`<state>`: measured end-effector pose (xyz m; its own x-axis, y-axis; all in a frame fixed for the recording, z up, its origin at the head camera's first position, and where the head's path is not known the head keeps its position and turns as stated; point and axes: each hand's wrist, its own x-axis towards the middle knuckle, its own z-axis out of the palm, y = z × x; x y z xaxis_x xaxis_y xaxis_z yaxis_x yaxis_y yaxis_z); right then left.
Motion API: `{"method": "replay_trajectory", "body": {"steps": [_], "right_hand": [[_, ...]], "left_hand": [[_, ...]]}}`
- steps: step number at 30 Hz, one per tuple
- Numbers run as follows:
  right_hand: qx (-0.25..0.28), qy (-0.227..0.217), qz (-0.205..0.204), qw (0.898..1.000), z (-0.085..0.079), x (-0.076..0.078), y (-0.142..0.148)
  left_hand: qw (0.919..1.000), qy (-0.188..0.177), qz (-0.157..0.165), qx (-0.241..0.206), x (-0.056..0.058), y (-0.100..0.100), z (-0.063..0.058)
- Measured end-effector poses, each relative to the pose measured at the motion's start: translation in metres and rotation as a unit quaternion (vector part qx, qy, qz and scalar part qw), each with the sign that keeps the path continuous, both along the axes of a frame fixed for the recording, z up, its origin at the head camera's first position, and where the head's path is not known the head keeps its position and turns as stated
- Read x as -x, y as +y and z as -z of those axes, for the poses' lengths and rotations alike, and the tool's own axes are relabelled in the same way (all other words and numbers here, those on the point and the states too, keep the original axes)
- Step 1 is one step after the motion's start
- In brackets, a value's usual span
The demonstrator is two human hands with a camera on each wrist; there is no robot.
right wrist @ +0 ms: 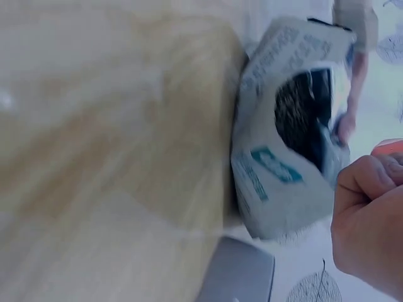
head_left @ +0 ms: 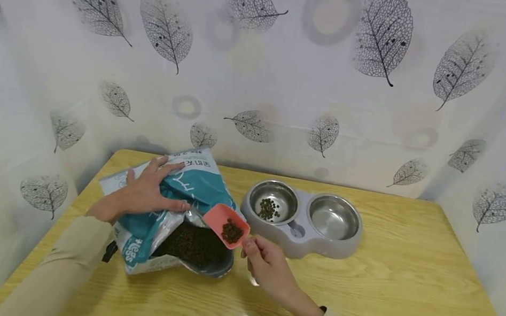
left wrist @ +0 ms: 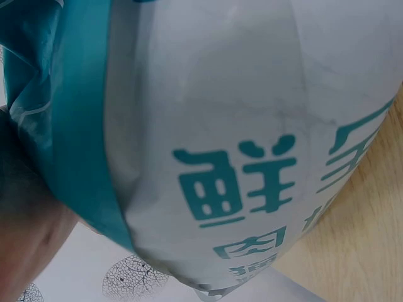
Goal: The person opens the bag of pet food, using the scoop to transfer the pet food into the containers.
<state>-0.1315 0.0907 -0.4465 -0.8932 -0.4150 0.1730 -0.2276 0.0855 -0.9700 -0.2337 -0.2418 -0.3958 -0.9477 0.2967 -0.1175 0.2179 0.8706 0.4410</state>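
In the head view, a teal and white pet food bag (head_left: 198,183) lies tilted at the left of the table, its mouth toward the front, showing dark kibble (head_left: 194,246). My left hand (head_left: 146,191) rests on its upper side, fingers spread, thumb along the opening's edge. A coral scoop (head_left: 217,215) with some brown kibble (head_left: 232,232) in it is above the bag's mouth. My right hand (head_left: 271,268) pinches its handle, which the fingers mostly hide. The right wrist view shows the bag (right wrist: 271,119) and a sliver of the scoop (right wrist: 387,148) beyond the curled fingers.
Right of the bag stands a grey double feeder (head_left: 297,240). Its left steel bowl (head_left: 288,198) holds a little kibble (head_left: 268,209); its right steel bowl (head_left: 332,218) shows bare metal. Leaf-patterned cloth (head_left: 291,93) walls the wooden table (head_left: 409,288) at the back and sides.
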Motion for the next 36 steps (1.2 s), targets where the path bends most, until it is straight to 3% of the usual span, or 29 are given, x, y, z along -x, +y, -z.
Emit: {"method": "replay_trajectory", "body": {"steps": [7, 12, 15, 20, 27, 28, 30, 35, 36], "right_hand": [[-0.081, 0.024, 0.083, 0.993, -0.007, 0.022, 0.026], [-0.145, -0.004, 0.144, 0.979, -0.009, 0.042, 0.048], [-0.219, 0.028, 0.177, 0.959, -0.01, 0.054, 0.061], [-0.317, 0.114, 0.193, 0.922, -0.006, 0.069, 0.075], [-0.381, 0.153, 0.182, 0.893, -0.004, 0.076, 0.078], [-0.392, 0.17, 0.182, 0.886, -0.004, 0.076, 0.077], [-0.425, 0.211, 0.185, 0.861, -0.003, 0.076, 0.075], [-0.508, 0.308, 0.204, 0.778, 0.0, 0.073, 0.071], [-0.52, 0.318, 0.206, 0.766, 0.0, 0.072, 0.071]], "left_hand": [[1.0, 0.003, 0.002, -0.004, 0.001, -0.001, 0.001], [1.0, 0.003, 0.003, -0.003, 0.002, 0.0, 0.003], [1.0, 0.003, 0.002, -0.002, 0.002, 0.0, 0.002], [1.0, 0.002, 0.002, -0.007, 0.0, -0.001, 0.001], [0.9999, 0.0, 0.0, -0.011, -0.001, -0.002, 0.001], [0.9999, 0.001, 0.0, -0.012, -0.001, -0.002, 0.002], [0.9999, 0.002, -0.001, -0.012, -0.001, -0.002, 0.002], [0.9999, 0.0, -0.001, -0.013, -0.001, -0.001, 0.001], [0.9999, 0.0, -0.001, -0.012, -0.001, -0.001, 0.001]]}}
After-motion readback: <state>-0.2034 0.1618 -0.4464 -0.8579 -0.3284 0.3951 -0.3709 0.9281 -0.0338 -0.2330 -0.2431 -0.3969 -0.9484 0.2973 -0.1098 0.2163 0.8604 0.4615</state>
